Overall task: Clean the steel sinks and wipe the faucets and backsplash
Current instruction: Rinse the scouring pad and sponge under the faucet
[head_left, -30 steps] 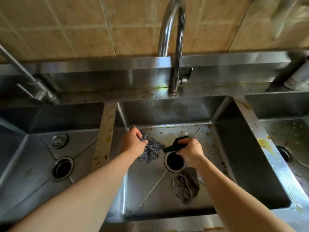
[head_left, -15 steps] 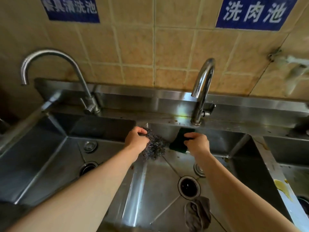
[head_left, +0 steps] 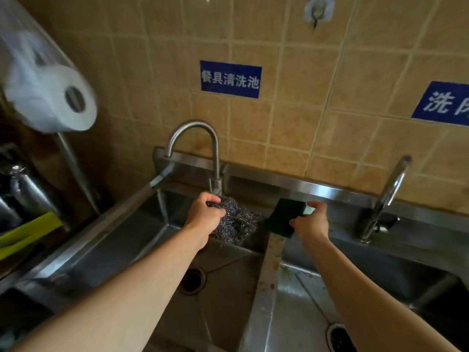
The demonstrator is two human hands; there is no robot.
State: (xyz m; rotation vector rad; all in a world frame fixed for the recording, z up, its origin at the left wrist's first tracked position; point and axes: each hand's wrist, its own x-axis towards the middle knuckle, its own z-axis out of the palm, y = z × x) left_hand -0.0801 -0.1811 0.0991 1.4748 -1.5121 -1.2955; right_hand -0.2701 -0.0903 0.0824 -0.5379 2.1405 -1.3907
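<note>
My left hand (head_left: 204, 216) grips a dark steel wool pad (head_left: 237, 224) just below the base of the left gooseneck faucet (head_left: 203, 148), over the left steel sink (head_left: 220, 288). My right hand (head_left: 311, 221) pinches a dark green sponge (head_left: 284, 219) held up against the steel backsplash ledge (head_left: 317, 188), above the stained divider (head_left: 266, 288) between the left sink and the middle sink (head_left: 304, 313). A second faucet (head_left: 388, 194) stands to the right. The tan tiled wall (head_left: 291, 128) rises behind.
A paper roll (head_left: 50, 97) hangs at the upper left above a rack with steel items (head_left: 22, 189) and a yellow-green piece (head_left: 28, 229). Two blue signs (head_left: 230, 79) are on the tiles, a hook (head_left: 318, 10) above. Drains (head_left: 191, 280) sit in both sinks.
The view has swung up and to the left. Both hands rose from the middle sink's floor to the back ledge, still holding the steel wool and sponge. The grey rag is out of view.
</note>
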